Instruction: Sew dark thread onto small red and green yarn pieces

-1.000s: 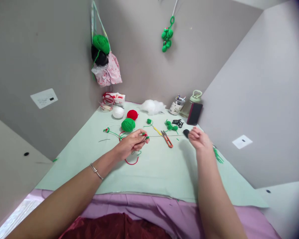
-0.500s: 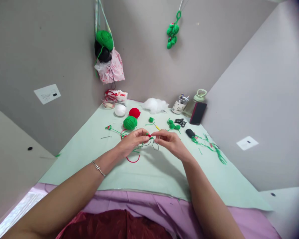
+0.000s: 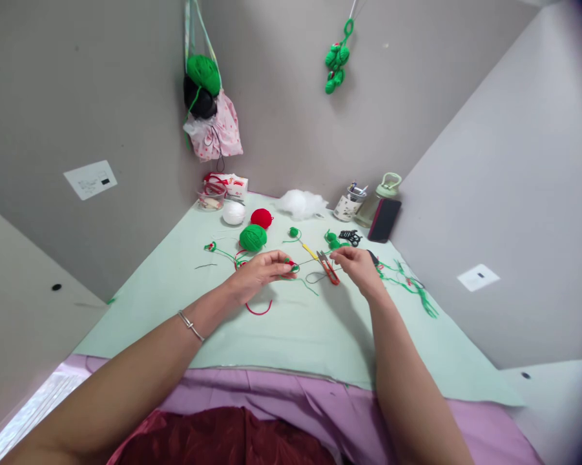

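While the left hand [image 3: 258, 276] pinched the small red-and-green crochet piece [image 3: 291, 265] just above the mint cloth [image 3: 295, 336], the right hand [image 3: 361, 268] was closed on its thread tail [image 3: 314, 279], near the snips [image 3: 329, 270]. The piece looked light, soft and squashy, so a fingertip pinch on its body was best; the thread was limp.

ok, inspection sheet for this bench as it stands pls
surface: mint cloth, lying flat.
job's things: small red-green crochet piece; thin thread trailing from it.
clutter: orange snips by the right hand; green yarn ball; red yarn ball; white ball; stuffing; pen cup; bottle; phone; loose green strands.
grippers: left hand pinches the crochet piece; right hand is pinched, apparently on the thread.
cables: nothing seen.
surroundings: grey partition walls; hanging bag; hanging green crochet string.
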A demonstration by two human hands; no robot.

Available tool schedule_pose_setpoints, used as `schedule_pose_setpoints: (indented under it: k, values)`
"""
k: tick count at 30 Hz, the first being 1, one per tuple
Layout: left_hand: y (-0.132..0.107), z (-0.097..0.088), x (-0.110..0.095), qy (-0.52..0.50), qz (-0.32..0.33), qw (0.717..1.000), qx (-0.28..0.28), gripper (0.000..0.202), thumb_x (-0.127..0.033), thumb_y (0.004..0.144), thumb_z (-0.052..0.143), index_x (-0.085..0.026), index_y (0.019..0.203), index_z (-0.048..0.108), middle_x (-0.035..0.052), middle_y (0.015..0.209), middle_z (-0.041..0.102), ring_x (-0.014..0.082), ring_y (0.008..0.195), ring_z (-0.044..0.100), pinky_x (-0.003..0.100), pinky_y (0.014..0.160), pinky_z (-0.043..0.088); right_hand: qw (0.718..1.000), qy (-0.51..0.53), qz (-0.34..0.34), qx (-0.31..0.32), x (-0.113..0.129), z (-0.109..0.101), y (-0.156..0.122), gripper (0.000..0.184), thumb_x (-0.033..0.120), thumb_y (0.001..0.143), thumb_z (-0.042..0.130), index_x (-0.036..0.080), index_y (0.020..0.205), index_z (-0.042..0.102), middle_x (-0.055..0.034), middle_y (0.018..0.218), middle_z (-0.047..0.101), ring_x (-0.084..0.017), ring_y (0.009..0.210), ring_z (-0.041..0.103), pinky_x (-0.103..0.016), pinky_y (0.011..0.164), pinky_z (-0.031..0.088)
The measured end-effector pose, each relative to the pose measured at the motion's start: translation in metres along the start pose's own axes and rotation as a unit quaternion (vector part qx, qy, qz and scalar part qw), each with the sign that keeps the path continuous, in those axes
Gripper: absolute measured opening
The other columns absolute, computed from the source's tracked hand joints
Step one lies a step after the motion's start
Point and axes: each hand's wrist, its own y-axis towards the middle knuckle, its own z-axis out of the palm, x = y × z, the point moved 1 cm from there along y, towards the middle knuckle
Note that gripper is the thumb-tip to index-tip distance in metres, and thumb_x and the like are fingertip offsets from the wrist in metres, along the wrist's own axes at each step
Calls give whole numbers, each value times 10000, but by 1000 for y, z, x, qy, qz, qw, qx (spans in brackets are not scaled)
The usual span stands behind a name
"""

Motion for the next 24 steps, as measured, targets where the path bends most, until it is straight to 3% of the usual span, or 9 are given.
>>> schedule_pose_setpoints:
  k: [9,16,19,21,24]
  values:
    - [-4,5,-7,1,-13,1000,10,232,-292,710,797,-164,839,652,7,889,624,150,864,650,324,936,443,967,-247,44,-42,-16,-12,4,191,289,809,560,188,773,718,-61,806,717,-201,750,596,-293,657,338]
    - [-5,6,-7,20,-19,999,30,222,-272,711,789,-157,841,651,7,879,614,149,863,646,323,930,439,951,-307,37,-4,-11,-9,0,217,240,842,518,196,804,728,-95,883,725,-229,821,626,-296,675,365]
    - [-3,6,-5,37,0,999,10,211,-268,726,773,-158,848,640,3,852,602,131,824,617,332,911,455,960,-279,-7,-18,-1,-7,-4,288,261,899,455,186,880,732,-119,1001,709,-240,885,623,-308,716,388]
    - [-2,5,-3,47,20,999,-9,205,-265,733,763,-162,849,629,-6,827,586,118,795,592,333,891,466,979,-199,-45,-16,13,-3,-10,311,312,926,450,174,906,728,-113,983,704,-228,877,615,-310,741,406]
    - [-1,5,-1,62,38,997,-22,203,-267,739,753,-161,840,613,-12,820,572,114,787,575,329,881,470,994,-25,-80,71,36,8,-23,316,417,907,533,169,945,725,-67,876,691,-181,755,576,-291,686,420]
